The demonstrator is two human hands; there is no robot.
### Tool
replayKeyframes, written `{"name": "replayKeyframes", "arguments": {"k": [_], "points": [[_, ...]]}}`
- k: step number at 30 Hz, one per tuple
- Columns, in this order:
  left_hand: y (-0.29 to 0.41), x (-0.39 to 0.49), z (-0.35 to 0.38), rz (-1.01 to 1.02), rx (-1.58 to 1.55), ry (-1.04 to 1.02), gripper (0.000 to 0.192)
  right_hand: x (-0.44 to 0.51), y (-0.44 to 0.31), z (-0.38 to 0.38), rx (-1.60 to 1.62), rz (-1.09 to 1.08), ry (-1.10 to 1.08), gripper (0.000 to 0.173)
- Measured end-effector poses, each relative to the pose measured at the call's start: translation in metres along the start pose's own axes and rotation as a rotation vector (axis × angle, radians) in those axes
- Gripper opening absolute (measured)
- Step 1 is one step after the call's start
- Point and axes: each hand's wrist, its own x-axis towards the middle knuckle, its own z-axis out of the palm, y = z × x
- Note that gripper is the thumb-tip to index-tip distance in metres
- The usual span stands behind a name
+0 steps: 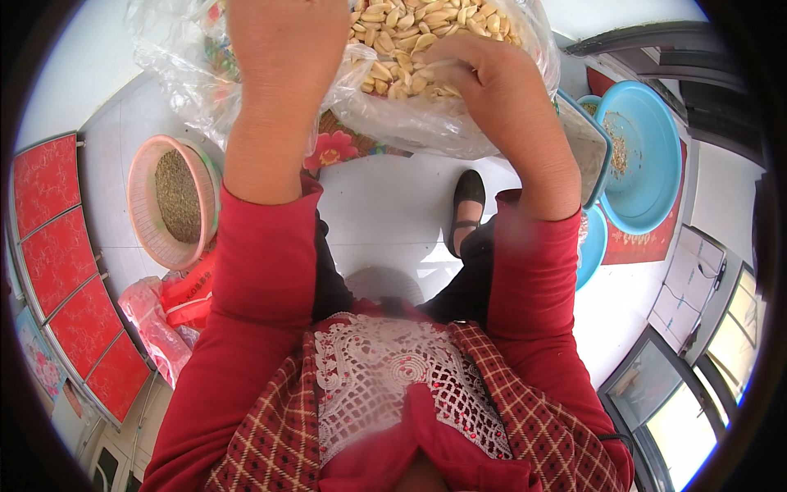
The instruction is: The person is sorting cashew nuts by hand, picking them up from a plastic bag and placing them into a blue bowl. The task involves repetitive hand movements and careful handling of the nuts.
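A pile of pale, peeled-looking garlic cloves (406, 31) lies on clear plastic sheeting (424, 126), over a flower-patterned cloth (335, 147). My right hand (486, 71) reaches into the right side of the pile, its fingers curled among the cloves; whether it grips one is not clear. My left hand (289, 31) is at the top edge of the view, left of the pile, with its fingers cut off by the frame. Crumpled plastic lies beside and beneath my left wrist.
On the left floor stand a pink basket (138, 203) of dark granular material and red-and-pink plastic bags (154, 313), beside red panelled cabinets (55, 246). Blue basins (652, 154), one with scraps inside, stand at right on a red mat (645, 246). A shoe-clad foot (467, 209) is below.
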Motion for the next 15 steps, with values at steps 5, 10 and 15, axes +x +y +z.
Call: {"name": "replayKeyframes", "arguments": {"k": [5, 10, 15], "points": [[-0.009, 0.002, -0.02, 0.041, 0.012, 0.064, 0.013, -0.002, 0.0, -0.003, -0.038, 0.105, 0.073, 0.019], [-0.02, 0.011, -0.039, -0.086, 0.248, -0.044, 0.009, -0.002, 0.004, -0.005, -0.026, 0.029, 0.19, 0.02], [-0.047, 0.009, -0.047, -0.121, 0.385, -0.121, 0.014, -0.002, 0.008, -0.003, -0.073, 0.046, 0.192, 0.022]]}}
